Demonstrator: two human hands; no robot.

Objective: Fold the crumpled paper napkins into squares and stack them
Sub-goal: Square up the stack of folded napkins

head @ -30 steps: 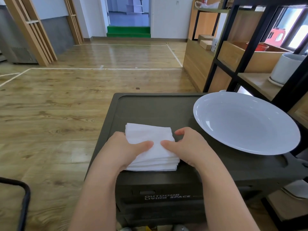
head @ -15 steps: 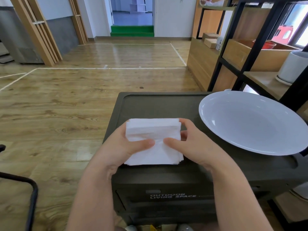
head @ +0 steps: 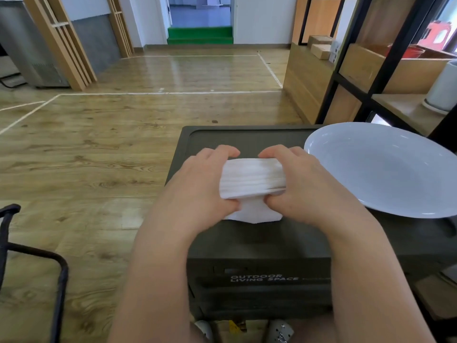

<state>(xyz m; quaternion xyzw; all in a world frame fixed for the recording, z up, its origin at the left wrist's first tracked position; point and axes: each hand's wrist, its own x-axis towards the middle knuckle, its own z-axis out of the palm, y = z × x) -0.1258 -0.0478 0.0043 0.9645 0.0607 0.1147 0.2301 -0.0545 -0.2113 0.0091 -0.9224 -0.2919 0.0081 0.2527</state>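
We hold a thick stack of white folded paper napkins (head: 252, 180) between our two hands, tipped up so that its layered edge faces us. Our left hand (head: 200, 184) grips the stack's left side, fingers curled over the far edge and thumb tucked under the near bottom corner. Our right hand (head: 306, 186) grips the right side in the same way, fingers wrapped over the top and thumb pressing in below. The two thumbs nearly meet beneath the stack. Under them a white flap of napkin (head: 254, 214) hangs down and touches the top of the dark grey-green plastic storage box (head: 247, 243), which lies directly below both hands; we cannot tell whether that flap belongs to the stack or lies loose.

Just beside our right hand, on the same box top, sits a large shallow white ceramic plate (head: 385, 169), its rim close to our right knuckles. Beyond our hands stretches a wooden plank floor (head: 123, 134). To the right of our right hand stands a black metal shelving frame with wooden boards (head: 366, 78).
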